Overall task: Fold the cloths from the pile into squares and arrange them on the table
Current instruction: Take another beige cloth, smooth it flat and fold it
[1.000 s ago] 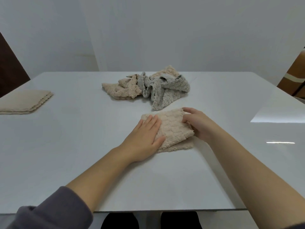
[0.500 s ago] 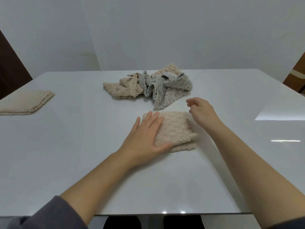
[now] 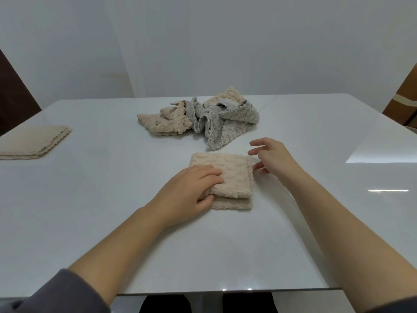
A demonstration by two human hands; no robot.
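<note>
Now we look down at our white desk [image 3: 112, 222] and see how much of the job is done. Our left hand [image 3: 189, 193] grasps the left edge of the folded beige cloth [image 3: 230, 177], with fingers on top and thumb tucked at its side. Our right hand [image 3: 270, 157] is let go and spread, holding nothing, just beside the right edge of that cloth. The cloth lies near the middle of the desk, close to us, and it looks like a square. Its bottom layer pokes out a little at the near edge, so we think it may want a small tidy.

Far off on the left side of the desk sits another folded cloth [image 3: 31, 142], flat and neat. We think that one is finished and put in its place.

Behind the beige square is the pile [image 3: 203, 119]. It is all crumpled, with beige cloths on the left and gray ones on the right. We cannot tell how many are in it.

So one cloth looks done, one is nearly done, and the pile is left. We think the beige square needs to go to its spot next.
</note>
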